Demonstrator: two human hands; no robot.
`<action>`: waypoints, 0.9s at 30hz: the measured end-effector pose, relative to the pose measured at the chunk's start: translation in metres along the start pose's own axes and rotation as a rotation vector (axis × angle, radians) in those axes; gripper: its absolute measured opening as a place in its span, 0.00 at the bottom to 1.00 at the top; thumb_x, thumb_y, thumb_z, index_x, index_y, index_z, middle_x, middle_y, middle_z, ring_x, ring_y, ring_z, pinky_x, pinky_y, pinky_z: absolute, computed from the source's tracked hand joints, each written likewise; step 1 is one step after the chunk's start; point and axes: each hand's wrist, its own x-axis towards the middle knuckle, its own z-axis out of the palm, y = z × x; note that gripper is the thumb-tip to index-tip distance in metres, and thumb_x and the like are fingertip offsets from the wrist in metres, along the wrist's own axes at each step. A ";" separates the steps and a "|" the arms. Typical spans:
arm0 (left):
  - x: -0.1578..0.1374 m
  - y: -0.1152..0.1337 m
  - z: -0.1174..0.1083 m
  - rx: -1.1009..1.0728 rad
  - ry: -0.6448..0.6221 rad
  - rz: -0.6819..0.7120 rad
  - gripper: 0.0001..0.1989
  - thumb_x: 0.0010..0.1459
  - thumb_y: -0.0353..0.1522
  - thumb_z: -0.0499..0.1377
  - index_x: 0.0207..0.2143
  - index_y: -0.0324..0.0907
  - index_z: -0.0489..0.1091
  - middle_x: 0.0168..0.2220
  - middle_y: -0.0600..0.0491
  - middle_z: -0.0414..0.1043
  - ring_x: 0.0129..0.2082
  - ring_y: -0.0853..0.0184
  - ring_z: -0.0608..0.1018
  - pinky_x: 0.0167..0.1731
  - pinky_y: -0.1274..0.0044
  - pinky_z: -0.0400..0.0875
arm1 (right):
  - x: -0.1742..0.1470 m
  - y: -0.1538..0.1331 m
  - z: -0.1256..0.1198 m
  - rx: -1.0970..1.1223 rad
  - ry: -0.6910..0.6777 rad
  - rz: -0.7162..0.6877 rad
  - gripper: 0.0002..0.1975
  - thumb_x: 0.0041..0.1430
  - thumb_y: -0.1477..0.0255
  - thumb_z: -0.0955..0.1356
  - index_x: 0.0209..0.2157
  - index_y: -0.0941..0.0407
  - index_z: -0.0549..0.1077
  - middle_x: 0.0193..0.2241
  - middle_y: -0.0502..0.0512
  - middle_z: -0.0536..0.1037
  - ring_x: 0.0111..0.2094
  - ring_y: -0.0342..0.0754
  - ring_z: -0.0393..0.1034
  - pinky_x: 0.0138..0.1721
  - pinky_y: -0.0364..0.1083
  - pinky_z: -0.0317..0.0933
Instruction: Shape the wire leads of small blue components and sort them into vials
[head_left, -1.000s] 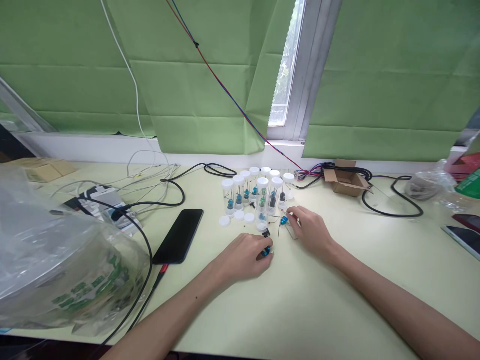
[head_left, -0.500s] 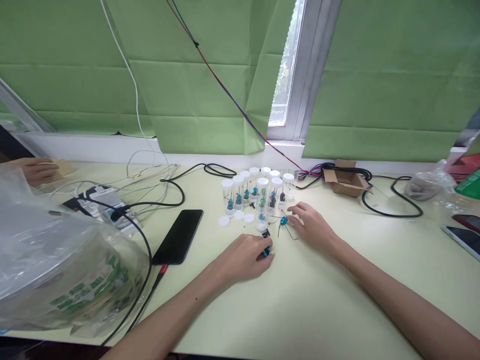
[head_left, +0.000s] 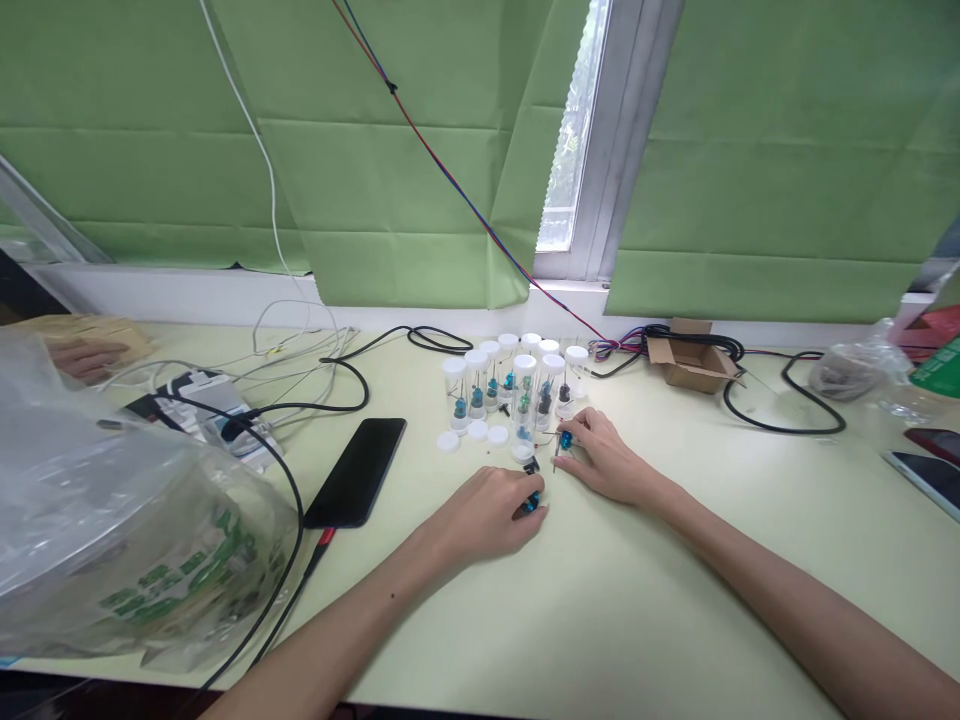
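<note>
My left hand [head_left: 499, 510] rests on the table, thumb and fingertips closed on a small glossy blue piece with a black end [head_left: 532, 501]. To its right, my right hand [head_left: 604, 460] has thumb and forefinger spread around another glossy blue piece [head_left: 565, 439] with thin metal rods sticking out. The forefinger is close to that piece; contact is hard to make out. Just beyond both hands stands a cluster of clear tubes with white caps [head_left: 524, 400], holding small blue, green and dark pieces. Loose white caps [head_left: 477, 430] lie in front of them.
A black phone [head_left: 356, 473] with a cable lies left of my left hand, beside a large plastic bag [head_left: 172, 560]. Cables and an open cardboard box [head_left: 694, 368] are along the back. Another person's hand [head_left: 82, 360] is at far left. Phones [head_left: 926, 478] lie far right.
My right hand has shifted slightly left and towards me, its thumb now lower and around the blue piece. My left hand has stayed put. The other person's hand at far left has moved.
</note>
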 end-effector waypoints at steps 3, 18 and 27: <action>0.000 0.000 0.000 0.001 0.002 -0.002 0.10 0.58 0.30 0.51 0.24 0.42 0.55 0.22 0.57 0.62 0.20 0.71 0.61 0.23 0.77 0.50 | 0.000 -0.002 -0.001 0.044 -0.012 0.019 0.17 0.62 0.61 0.67 0.50 0.53 0.68 0.42 0.59 0.65 0.47 0.56 0.61 0.51 0.56 0.61; 0.001 0.000 0.000 0.006 -0.001 0.001 0.09 0.58 0.30 0.52 0.24 0.42 0.57 0.23 0.56 0.64 0.20 0.71 0.62 0.23 0.77 0.51 | 0.001 -0.001 0.004 0.220 0.039 0.114 0.15 0.59 0.64 0.69 0.46 0.51 0.68 0.42 0.56 0.66 0.48 0.55 0.62 0.49 0.54 0.63; 0.001 0.001 0.000 0.007 0.005 -0.006 0.09 0.57 0.30 0.52 0.24 0.42 0.57 0.22 0.56 0.63 0.20 0.71 0.61 0.23 0.76 0.51 | 0.003 0.001 0.007 0.316 0.151 0.066 0.07 0.59 0.69 0.68 0.39 0.54 0.68 0.38 0.55 0.70 0.42 0.53 0.65 0.44 0.51 0.62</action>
